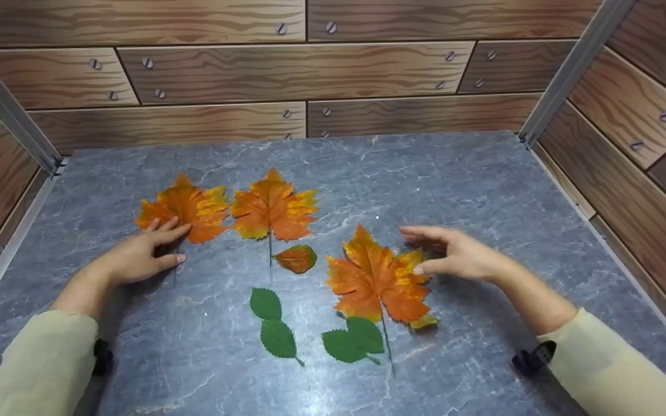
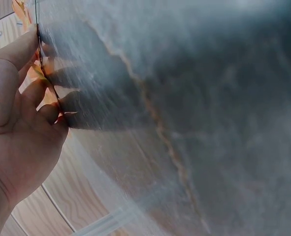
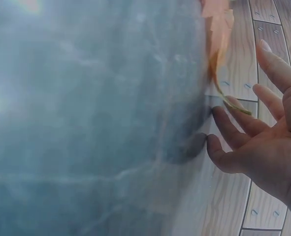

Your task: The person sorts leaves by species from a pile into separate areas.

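Observation:
An orange-yellow maple leaf (image 1: 208, 211) lies at the left of the table, and my left hand (image 1: 142, 254) rests its extended fingers on the lower left part of it. Beside it is a second maple leaf (image 1: 269, 211) with a dark stem. A third maple leaf (image 1: 367, 271) lies right of centre. My right hand (image 1: 466, 254) is at that leaf's right edge, fingers loosely spread and thumb over the edge. In the right wrist view, the orange leaf (image 3: 216, 34) stands just beyond the spread fingers; whether they touch it I cannot tell.
Between the maple leaves lies a small orange-green leaf (image 1: 297, 259). Green leaves (image 1: 278, 338) lie near the middle front, and more green leaves (image 1: 344, 345) lie partly by the third leaf's stem. Wood-patterned walls (image 1: 298, 69) enclose the grey marbled table (image 1: 454, 185).

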Demonstrator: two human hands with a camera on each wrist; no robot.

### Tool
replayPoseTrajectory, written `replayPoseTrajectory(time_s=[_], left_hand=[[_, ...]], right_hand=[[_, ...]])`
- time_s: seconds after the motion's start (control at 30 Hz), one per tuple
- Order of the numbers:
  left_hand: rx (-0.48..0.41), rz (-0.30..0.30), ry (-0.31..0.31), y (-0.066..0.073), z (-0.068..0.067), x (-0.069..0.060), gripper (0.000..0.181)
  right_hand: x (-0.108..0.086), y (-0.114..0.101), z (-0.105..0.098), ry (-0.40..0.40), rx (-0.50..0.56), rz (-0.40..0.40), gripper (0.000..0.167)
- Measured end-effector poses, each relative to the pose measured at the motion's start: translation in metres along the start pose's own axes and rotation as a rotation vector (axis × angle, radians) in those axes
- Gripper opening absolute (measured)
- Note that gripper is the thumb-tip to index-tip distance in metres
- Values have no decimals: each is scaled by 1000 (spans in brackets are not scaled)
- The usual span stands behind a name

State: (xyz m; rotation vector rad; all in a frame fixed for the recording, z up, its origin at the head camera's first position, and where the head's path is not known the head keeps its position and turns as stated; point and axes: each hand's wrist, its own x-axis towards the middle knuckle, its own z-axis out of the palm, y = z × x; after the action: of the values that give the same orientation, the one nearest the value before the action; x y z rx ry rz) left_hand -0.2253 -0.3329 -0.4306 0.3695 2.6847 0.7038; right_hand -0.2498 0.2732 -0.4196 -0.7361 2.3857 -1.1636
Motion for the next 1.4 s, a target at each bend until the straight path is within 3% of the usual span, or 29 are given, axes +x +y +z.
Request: replayPoseTrajectory(time_s=[0.47, 0.8, 1.1, 1.4], left_hand=[[-13, 13, 3, -2, 1, 1, 76], [-15, 11, 5, -1, 1, -1, 77], [-19, 20, 5, -3, 1, 0, 77], [-12, 19, 4, -3, 1, 1, 77]], right_hand=[[2, -3, 12, 29, -120, 1, 82], [6, -11, 20, 9, -96, -54, 80], [8, -9, 28, -23, -252, -110, 83], [7, -10, 31, -22, -333, -69, 77]])
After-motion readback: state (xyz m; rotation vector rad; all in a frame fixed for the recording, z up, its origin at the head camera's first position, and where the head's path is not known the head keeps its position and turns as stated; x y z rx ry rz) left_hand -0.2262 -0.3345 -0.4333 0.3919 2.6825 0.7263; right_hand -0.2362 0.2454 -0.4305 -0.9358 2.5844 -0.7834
